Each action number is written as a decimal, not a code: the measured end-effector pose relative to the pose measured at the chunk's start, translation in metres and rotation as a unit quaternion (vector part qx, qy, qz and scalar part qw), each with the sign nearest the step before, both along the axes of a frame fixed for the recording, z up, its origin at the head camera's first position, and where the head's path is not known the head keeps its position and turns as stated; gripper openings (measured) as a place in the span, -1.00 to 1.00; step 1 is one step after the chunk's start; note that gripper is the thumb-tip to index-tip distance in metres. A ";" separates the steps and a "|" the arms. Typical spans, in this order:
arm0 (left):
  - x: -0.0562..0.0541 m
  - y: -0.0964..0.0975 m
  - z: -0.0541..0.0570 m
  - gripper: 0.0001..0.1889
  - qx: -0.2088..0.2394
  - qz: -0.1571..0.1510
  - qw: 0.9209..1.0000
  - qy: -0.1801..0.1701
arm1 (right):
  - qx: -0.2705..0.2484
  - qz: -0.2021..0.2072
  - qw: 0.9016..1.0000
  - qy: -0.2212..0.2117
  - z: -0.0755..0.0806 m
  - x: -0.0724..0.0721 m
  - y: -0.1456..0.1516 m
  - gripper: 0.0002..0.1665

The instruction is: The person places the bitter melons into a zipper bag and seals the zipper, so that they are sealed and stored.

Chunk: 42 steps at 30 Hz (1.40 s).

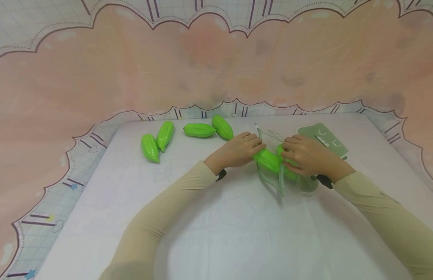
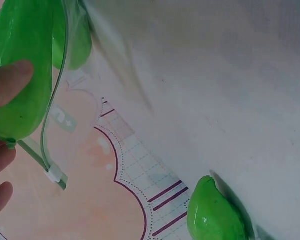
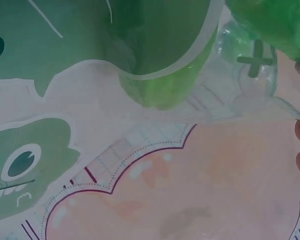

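My left hand [image 1: 242, 149] holds a glossy green ridged fruit [image 1: 267, 159] by its near end, at the mouth of a clear zip bag [image 1: 330, 140] with green cartoon prints. In the left wrist view the thumb lies across this fruit [image 2: 22, 45], beside the bag's green zip edge and its white slider [image 2: 54, 174]. My right hand [image 1: 305, 155] grips the bag's edge on the other side; its fingertips only partly show in the right wrist view. Another green fruit [image 3: 155, 95] is inside the bag, partly covered by the print.
Left of the bag, more green fruits lie on the white tabletop: a pair [image 1: 150, 148] at the far left and two others [image 1: 198, 130] near the back edge. A patterned peach cloth [image 1: 202, 70] hangs behind the table.
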<state>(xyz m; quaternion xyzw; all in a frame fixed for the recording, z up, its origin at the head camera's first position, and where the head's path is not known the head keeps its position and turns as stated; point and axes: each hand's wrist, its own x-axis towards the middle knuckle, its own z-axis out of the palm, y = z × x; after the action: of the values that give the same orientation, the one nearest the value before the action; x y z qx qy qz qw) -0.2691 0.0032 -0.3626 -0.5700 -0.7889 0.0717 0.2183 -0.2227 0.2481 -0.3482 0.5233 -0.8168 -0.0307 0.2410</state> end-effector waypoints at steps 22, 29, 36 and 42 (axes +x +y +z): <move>-0.002 0.009 -0.005 -0.69 -0.008 0.016 1.000 0.005 | -0.003 0.007 1.000 0.005 -0.002 -0.001 -0.001 -0.83; -0.001 0.014 -0.005 -0.70 -0.014 0.022 1.000 0.012 | -0.002 0.009 1.000 0.005 -0.002 -0.002 -0.001 -0.83; -0.002 0.016 -0.007 -0.72 -0.011 0.026 1.000 0.013 | 0.000 0.011 1.000 0.003 0.000 -0.001 -0.002 -0.84; -0.004 0.017 -0.010 -0.73 -0.007 0.045 0.999 0.025 | -0.002 0.014 1.000 0.005 0.000 -0.001 -0.002 -0.83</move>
<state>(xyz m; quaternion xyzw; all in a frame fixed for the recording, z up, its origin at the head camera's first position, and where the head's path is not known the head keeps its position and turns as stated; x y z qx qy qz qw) -0.2727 0.0203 -0.3726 -0.5336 -0.8075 0.1011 0.2303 -0.2242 0.2465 -0.3487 0.5343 -0.8081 -0.0283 0.2464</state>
